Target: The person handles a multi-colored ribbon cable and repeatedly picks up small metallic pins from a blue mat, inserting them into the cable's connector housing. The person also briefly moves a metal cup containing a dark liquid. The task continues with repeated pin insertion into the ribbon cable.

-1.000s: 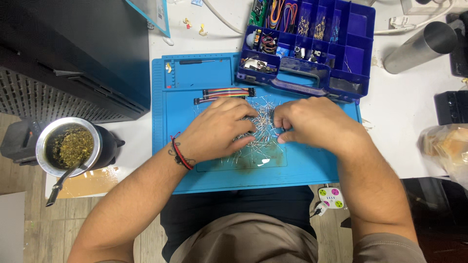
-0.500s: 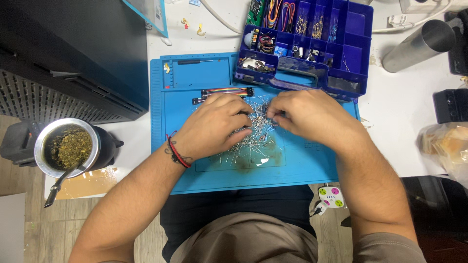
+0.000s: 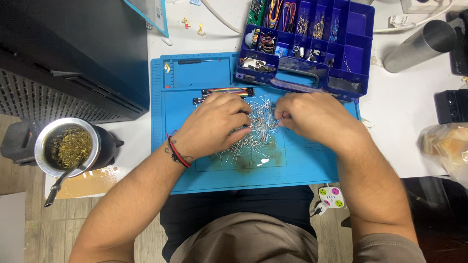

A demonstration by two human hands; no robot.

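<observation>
A heap of small wire-legged electronic components lies in the middle of a blue work mat. My left hand rests on the heap's left side, fingers lying over the parts and holding nothing that I can see. My right hand is at the heap's right edge. Its thumb and fingertips pinch one small component just above the pile. A red and black cord bracelet circles my left wrist.
A blue-purple compartment box of parts sits at the mat's far edge, with coloured jumper wires beside it. A black computer case and a metal cup of herbs stand to the left. A steel cylinder and a plastic bag are to the right.
Both hands have shifted slightly towards the far side of the mat. My right fingertips have closed on a component at the pile's edge.
</observation>
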